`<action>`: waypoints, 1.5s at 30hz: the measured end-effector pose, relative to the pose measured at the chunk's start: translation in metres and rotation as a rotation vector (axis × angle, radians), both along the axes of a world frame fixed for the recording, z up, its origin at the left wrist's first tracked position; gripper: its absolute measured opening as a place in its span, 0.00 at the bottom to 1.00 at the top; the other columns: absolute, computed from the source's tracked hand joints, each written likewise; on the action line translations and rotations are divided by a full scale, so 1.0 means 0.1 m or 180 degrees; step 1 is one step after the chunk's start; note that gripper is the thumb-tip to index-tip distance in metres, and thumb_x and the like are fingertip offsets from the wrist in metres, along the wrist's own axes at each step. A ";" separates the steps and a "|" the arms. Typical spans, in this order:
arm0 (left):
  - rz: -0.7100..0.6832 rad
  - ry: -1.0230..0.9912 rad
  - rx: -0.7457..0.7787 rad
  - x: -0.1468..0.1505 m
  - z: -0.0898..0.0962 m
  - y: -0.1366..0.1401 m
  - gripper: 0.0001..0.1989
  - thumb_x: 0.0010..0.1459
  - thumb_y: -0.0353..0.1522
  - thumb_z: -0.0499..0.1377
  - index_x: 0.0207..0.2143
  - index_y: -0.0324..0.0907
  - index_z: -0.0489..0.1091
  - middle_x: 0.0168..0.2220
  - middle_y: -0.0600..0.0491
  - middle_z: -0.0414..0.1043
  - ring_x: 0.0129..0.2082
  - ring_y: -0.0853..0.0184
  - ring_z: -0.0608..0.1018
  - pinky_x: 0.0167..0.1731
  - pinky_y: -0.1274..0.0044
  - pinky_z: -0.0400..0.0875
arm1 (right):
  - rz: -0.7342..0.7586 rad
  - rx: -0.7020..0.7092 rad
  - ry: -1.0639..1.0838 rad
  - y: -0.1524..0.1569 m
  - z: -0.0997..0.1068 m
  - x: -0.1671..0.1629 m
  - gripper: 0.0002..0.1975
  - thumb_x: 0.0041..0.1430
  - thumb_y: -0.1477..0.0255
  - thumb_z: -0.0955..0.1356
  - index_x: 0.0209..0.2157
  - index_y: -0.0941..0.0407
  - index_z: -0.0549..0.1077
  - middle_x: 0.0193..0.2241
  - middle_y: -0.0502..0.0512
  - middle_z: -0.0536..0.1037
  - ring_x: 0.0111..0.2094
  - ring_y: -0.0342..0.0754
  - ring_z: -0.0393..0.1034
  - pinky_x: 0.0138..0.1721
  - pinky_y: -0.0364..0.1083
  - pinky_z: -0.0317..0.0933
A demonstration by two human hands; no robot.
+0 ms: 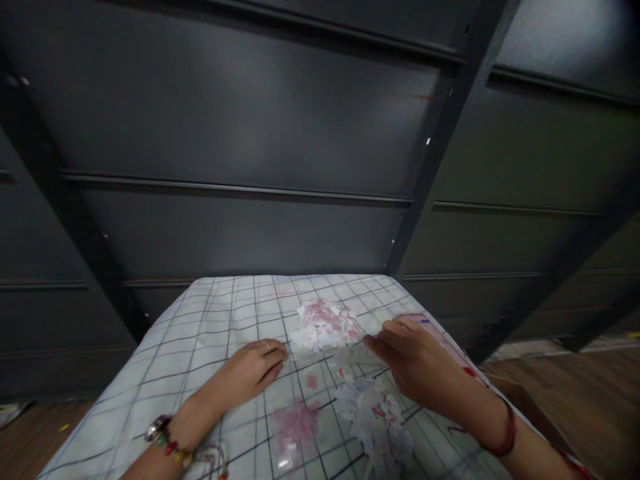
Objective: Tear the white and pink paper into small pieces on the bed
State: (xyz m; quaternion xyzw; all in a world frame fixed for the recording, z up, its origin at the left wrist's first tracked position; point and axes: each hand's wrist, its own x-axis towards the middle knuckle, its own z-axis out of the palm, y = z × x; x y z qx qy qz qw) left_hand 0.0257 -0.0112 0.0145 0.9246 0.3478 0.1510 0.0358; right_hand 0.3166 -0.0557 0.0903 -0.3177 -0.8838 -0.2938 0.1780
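Note:
My left hand (257,367) rests on the checked tablecloth (225,313), loosely bent, with the thumb a little apart and nothing visible in it. A ring is on one finger. My right hand (410,353) is closed in a pinch just right of a heap of thin white and pink scraps (327,325). What its fingertips hold is too small and blurred to make out. Nearer me lies a second heap of whitish scraps with red marks (375,423). A clear plastic piece with pink in it (295,433) lies to the left of that heap.
Beneath my right forearm is a flat pink item (440,337) at the table's right edge. A small pink square (312,381) lies mid-table. Dark metal panels (250,120) rise behind the table. A brown box (530,410) stands at the lower right on the wooden floor.

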 end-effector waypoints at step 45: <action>-0.0038 0.0075 -0.0059 0.01 0.01 0.03 0.13 0.61 0.28 0.46 0.41 0.41 0.68 0.42 0.50 0.71 0.42 0.65 0.73 0.44 0.72 0.69 | 0.0424 -0.1265 0.0789 0.24 -0.22 0.53 0.17 0.55 0.86 0.57 0.37 0.57 0.70 0.30 0.54 0.73 0.34 0.46 0.65 0.35 0.47 0.59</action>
